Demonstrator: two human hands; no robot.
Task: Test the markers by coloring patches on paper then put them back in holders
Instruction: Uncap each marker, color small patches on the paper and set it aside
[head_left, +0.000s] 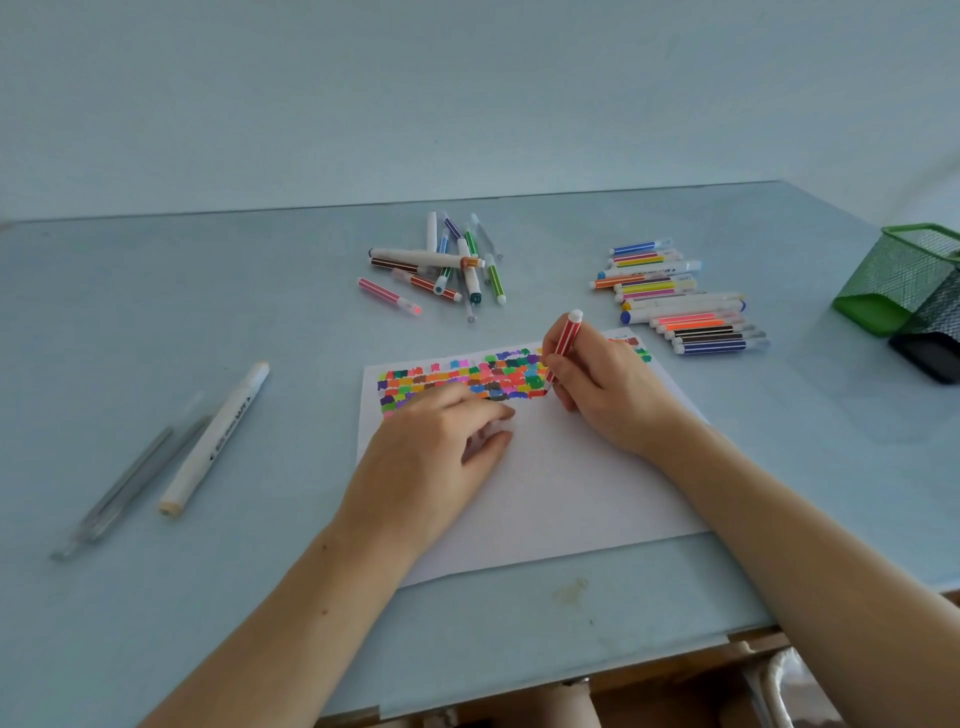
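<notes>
While right hand (597, 384) grips red marker (563, 345); paper (571, 493) edge-near.

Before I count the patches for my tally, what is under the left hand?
The left hand rests on the white paper, its fingertips over the lower edge of the colored patches. Any patches beneath the hand are hidden.

A red-striped marker (562, 349) stands tilted, tip down on the white paper (561, 488) at the right end of the coloured patches (467, 379). Loose markers (441, 265) lie jumbled beyond the paper; another row of markers (675, 301) lies side by side to their right. Green (893, 280) and black (935, 338) mesh holders lie tipped at far right.
</notes>
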